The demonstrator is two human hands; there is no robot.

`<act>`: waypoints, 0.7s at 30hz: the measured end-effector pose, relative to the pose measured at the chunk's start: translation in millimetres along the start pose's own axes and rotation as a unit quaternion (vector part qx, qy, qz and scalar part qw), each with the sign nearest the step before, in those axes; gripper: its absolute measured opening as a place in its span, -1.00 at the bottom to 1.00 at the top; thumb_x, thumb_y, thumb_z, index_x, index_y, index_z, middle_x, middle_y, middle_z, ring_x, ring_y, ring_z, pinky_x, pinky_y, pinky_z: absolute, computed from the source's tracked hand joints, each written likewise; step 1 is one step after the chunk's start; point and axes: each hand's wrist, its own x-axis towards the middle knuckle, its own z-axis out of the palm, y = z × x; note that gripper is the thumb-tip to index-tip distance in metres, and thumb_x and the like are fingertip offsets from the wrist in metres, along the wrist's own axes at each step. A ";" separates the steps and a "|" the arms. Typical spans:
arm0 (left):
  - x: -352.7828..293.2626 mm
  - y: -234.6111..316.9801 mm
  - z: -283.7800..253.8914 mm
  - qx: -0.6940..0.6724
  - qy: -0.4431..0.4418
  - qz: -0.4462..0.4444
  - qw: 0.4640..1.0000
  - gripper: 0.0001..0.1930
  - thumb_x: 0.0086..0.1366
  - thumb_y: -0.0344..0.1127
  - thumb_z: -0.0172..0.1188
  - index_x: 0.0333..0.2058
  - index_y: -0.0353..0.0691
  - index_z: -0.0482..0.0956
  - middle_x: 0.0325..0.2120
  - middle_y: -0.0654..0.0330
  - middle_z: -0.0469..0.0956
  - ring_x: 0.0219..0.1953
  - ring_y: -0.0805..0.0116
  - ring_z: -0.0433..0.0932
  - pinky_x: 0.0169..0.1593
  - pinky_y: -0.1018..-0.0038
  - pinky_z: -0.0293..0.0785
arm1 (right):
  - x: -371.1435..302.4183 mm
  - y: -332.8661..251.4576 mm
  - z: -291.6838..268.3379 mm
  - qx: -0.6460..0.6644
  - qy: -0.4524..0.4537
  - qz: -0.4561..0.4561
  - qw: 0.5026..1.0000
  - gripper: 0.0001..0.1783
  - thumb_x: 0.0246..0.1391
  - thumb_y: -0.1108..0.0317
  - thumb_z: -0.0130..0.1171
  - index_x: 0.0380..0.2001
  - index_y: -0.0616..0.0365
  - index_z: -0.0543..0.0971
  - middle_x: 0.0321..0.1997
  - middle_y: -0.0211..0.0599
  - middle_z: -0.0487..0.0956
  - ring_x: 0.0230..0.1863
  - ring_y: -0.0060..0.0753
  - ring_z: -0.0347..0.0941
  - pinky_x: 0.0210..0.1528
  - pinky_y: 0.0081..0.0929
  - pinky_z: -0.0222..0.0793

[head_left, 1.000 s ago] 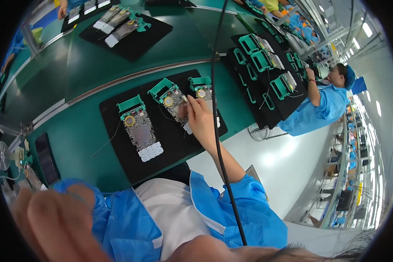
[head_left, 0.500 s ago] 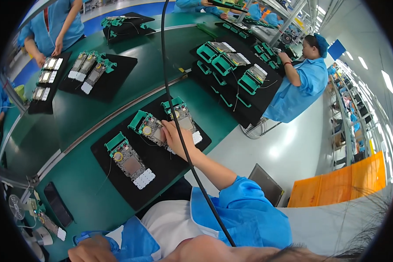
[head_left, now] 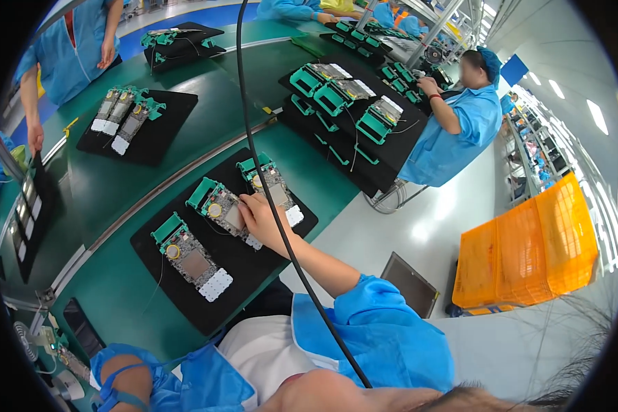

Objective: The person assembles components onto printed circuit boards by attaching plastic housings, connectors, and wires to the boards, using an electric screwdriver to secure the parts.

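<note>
My right hand (head_left: 262, 218) reaches over the black mat (head_left: 237, 271), its fingers closed at the right edge of the middle circuit board (head_left: 224, 209). That board has a green plastic frame at its far end, a round yellow-rimmed part and a white pad at its near end, partly hidden by my hand. To its left lies a similar circuit board (head_left: 189, 257) with a thin wire trailing off. A third circuit board (head_left: 275, 189) lies to the right, crossed by a black cable (head_left: 250, 130). My left forearm (head_left: 127, 378) shows at the lower left; its hand is out of sight.
A phone (head_left: 82, 326) and a small fan (head_left: 24, 340) are at the bench's left end. Across the metal rail lies another loaded black mat (head_left: 165, 130). Stacked mats (head_left: 364, 158) stand right, near a seated co-worker (head_left: 453, 123). An orange crate (head_left: 525, 254) is on the right.
My right hand stays on the middle board. My left hand has left view; its forearm now shows. The co-worker at upper left has shifted a loaded mat toward the left edge. The view has shifted slightly.
</note>
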 end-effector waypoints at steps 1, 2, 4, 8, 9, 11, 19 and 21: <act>-36.1 23.5 10.2 0.045 0.004 -0.009 0.999 -0.83 0.27 -0.32 0.09 -0.29 -0.27 0.58 -0.21 0.04 0.57 -0.18 0.12 0.52 -0.20 0.20 0.50 | 1.7 -4.7 6.3 0.013 -0.011 -0.005 1.000 -0.74 0.14 0.35 0.08 -0.17 0.30 0.54 -0.37 -0.11 0.54 -0.36 -0.05 0.52 -0.35 -0.28 0.44; -60.7 21.4 -5.9 0.060 -0.003 -0.008 0.998 -0.83 0.27 -0.32 0.09 -0.28 -0.28 0.58 -0.20 0.04 0.56 -0.17 0.11 0.52 -0.19 0.19 0.50 | -0.6 3.4 3.1 -0.005 -0.003 0.004 1.000 -0.74 0.14 0.35 0.08 -0.17 0.30 0.54 -0.37 -0.11 0.54 -0.36 -0.05 0.52 -0.35 -0.28 0.44; -111.7 21.7 -22.7 0.101 -0.014 -0.013 0.995 -0.82 0.25 -0.31 0.10 -0.27 -0.29 0.56 -0.19 0.02 0.55 -0.15 0.08 0.51 -0.17 0.16 0.48 | -5.8 15.1 -0.7 0.029 0.015 -0.008 0.999 -0.81 0.13 0.31 0.05 -0.31 0.23 0.50 -0.45 -0.07 0.47 -0.44 0.09 0.47 -0.44 -0.11 0.39; -135.7 18.8 -5.2 0.248 -0.024 -0.061 0.967 -0.78 0.22 -0.28 0.11 -0.24 -0.31 0.54 -0.16 0.00 0.53 -0.12 0.03 0.49 -0.13 0.11 0.46 | -2.9 5.5 -2.2 0.093 0.009 0.009 0.996 -0.81 0.12 0.32 0.07 -0.34 0.25 0.49 -0.46 -0.02 0.46 -0.34 0.11 0.45 -0.32 -0.09 0.36; -131.0 12.2 -2.9 0.286 -0.028 -0.075 0.955 -0.77 0.21 -0.28 0.12 -0.24 -0.31 0.53 -0.15 0.00 0.52 -0.11 0.02 0.48 -0.12 0.09 0.45 | -3.0 3.7 -4.3 0.101 0.008 0.006 0.995 -0.81 0.12 0.32 0.07 -0.34 0.25 0.49 -0.46 -0.02 0.46 -0.34 0.11 0.45 -0.32 -0.09 0.36; -86.2 -44.0 -10.6 0.366 -0.032 -0.093 0.925 -0.75 0.20 -0.27 0.13 -0.22 -0.32 0.51 -0.14 -0.01 0.51 -0.10 0.00 0.47 -0.09 0.07 0.44 | -3.3 -1.3 -1.7 0.120 -0.048 0.042 0.991 -0.78 0.12 0.30 0.09 -0.34 0.29 0.50 -0.46 0.02 0.46 -0.30 0.10 0.45 -0.31 -0.12 0.34; -51.5 -146.6 -21.4 0.606 -0.076 -0.157 0.776 -0.64 0.13 -0.23 0.16 -0.17 -0.36 0.46 -0.08 -0.05 0.46 -0.03 -0.10 0.44 -0.01 -0.04 0.38 | 0.7 11.6 -7.2 0.145 -0.096 0.132 0.976 -0.67 0.12 0.18 0.16 -0.30 0.30 0.52 -0.59 -0.21 0.53 -0.54 -0.29 0.49 -0.44 -0.37 0.37; -58.9 -160.9 -28.8 0.655 -0.080 -0.167 0.732 -0.62 0.12 -0.21 0.16 -0.16 -0.37 0.45 -0.06 -0.06 0.45 -0.01 -0.12 0.43 0.02 -0.06 0.37 | -0.8 17.9 -6.6 0.172 -0.093 0.139 0.971 -0.68 0.14 0.18 0.15 -0.35 0.28 0.51 -0.63 -0.31 0.48 -0.58 -0.38 0.42 -0.49 -0.41 0.31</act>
